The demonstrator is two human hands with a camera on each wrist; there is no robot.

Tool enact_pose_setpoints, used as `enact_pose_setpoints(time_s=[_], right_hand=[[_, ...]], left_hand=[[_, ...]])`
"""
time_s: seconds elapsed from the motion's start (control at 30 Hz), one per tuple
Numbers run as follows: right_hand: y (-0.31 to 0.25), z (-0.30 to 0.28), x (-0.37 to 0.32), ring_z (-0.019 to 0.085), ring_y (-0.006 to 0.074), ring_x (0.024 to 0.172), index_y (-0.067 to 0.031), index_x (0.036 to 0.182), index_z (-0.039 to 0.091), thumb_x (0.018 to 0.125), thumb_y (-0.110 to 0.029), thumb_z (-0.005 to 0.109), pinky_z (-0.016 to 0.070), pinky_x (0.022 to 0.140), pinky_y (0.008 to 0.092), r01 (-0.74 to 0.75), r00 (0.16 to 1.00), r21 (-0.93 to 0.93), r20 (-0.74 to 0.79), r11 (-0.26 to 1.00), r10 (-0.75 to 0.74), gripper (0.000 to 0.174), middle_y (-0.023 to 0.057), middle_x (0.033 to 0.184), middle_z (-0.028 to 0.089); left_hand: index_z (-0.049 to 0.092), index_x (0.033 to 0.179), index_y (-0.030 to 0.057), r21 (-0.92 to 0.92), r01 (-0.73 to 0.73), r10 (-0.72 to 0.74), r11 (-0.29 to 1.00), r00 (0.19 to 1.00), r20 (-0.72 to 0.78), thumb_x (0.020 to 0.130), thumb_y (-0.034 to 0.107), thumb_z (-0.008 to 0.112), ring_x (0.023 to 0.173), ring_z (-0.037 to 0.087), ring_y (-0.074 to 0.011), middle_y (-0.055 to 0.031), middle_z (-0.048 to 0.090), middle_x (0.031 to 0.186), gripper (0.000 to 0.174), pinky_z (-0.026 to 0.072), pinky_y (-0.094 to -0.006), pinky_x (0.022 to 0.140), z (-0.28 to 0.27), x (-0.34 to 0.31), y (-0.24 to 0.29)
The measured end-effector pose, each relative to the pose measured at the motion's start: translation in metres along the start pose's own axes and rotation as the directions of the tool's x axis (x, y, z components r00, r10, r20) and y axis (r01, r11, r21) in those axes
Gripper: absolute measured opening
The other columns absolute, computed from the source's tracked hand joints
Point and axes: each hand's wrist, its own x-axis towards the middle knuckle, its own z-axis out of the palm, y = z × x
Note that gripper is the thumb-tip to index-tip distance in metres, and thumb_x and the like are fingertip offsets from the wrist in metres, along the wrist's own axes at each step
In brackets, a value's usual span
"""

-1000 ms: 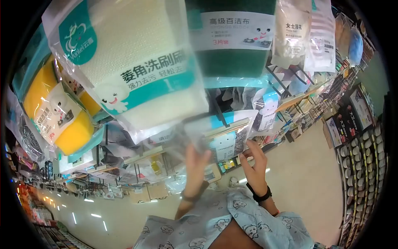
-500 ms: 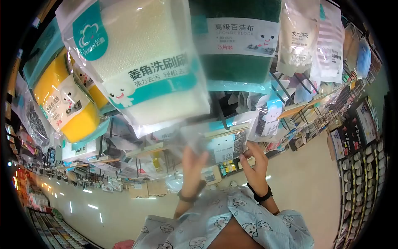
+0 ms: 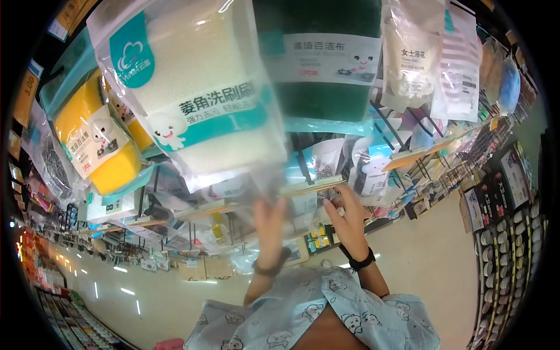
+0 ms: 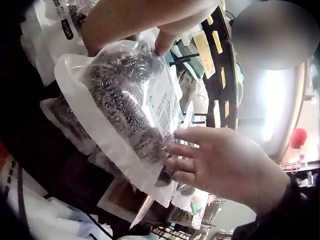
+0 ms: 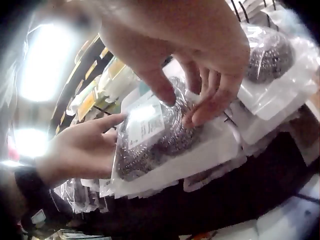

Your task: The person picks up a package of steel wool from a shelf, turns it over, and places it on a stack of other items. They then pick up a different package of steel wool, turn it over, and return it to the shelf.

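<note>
A clear, white-edged bag of steel wire scourers [image 4: 122, 100] with a white label faces me in both wrist views. My left hand [image 5: 82, 147] grips one side of it, thumb along the label edge and fingers behind. In the head view that left hand [image 3: 269, 230] is blurred. At the other side, my right hand [image 5: 200, 55] has its thumb and bent fingertips against the plastic, pinching it. The head view shows the right hand [image 3: 349, 216] under a shelf strip that partly covers the bag. Dark bands circle both wrists.
A large bagged white scrubber [image 3: 204, 87] and a green scouring pad pack [image 3: 321, 93] hang in front above the hands. A yellow sponge pack [image 3: 96, 140] hangs left. Hooks and price strips [image 3: 309, 186] jut out around the hands. More bagged scourers [image 5: 270, 55] hang beside.
My right hand has shifted slightly up and left toward the hooks. The scourer bag shows less beneath the shelf strip than before. The head view has shifted slightly.
</note>
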Motion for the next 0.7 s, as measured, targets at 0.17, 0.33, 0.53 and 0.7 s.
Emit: enact_pose_setpoints(time_s=[0.17,0.33,0.53,0.7], right_hand=[[0.011,0.022,0.017,0.064,0.0192,0.083,0.0020,0.125,0.062,0.094,-0.012,0.070,0.0504,0.075,0.0334,-0.071,0.996,0.067,-0.046,0.995,0.074,0.035,0.0139,0.107,0.067],[0.053,0.055,0.039,0.062,0.0128,0.066,0.0013,0.125,0.062,0.095,-0.007,0.069,0.0481,0.060,0.0288,0.081,0.981,0.029,-0.180,0.996,-0.074,0.032,0.0124,0.101,0.068],[0.060,0.076,0.074,0.065,0.0175,0.068,0.0002,0.125,0.061,0.096,-0.011,0.069,0.0507,0.062,0.0338,0.086,0.953,-0.063,-0.286,0.994,-0.100,0.032,0.0137,0.107,0.068],[0.082,0.103,0.102,0.067,0.0328,0.080,-0.0007,0.124,0.061,0.095,-0.011,0.069,0.0522,0.069,0.0422,0.170,0.908,-0.126,-0.367,0.977,-0.205,0.033,0.0167,0.110,0.067]], left_hand=[[0.040,0.153,0.0008,0.032,0.026,-0.023,0.999,0.997,-0.078,0.103,0.009,0.060,0.130,0.049,-0.0177,-0.0084,0.053,0.142,0.054,0.0361,-0.0327,0.113,0.002,0.011,-0.007],[0.032,0.158,-0.0002,0.301,-0.271,0.285,0.914,0.958,-0.002,0.101,0.010,0.063,0.141,0.041,-0.0234,-0.0130,0.043,0.154,0.066,0.0290,-0.0362,0.120,-0.012,0.033,-0.053],[0.029,0.161,0.0006,0.653,-0.396,0.367,0.646,0.911,0.189,0.093,0.006,0.065,0.155,0.023,-0.0352,-0.0201,0.023,0.168,0.077,0.0215,-0.0437,0.125,-0.008,0.039,-0.047],[0.031,0.161,0.0055,0.702,-0.286,0.256,0.652,0.955,0.151,0.088,0.005,0.067,0.155,0.024,-0.0378,-0.0220,0.022,0.168,0.082,0.0231,-0.0469,0.124,-0.005,0.049,-0.045]])
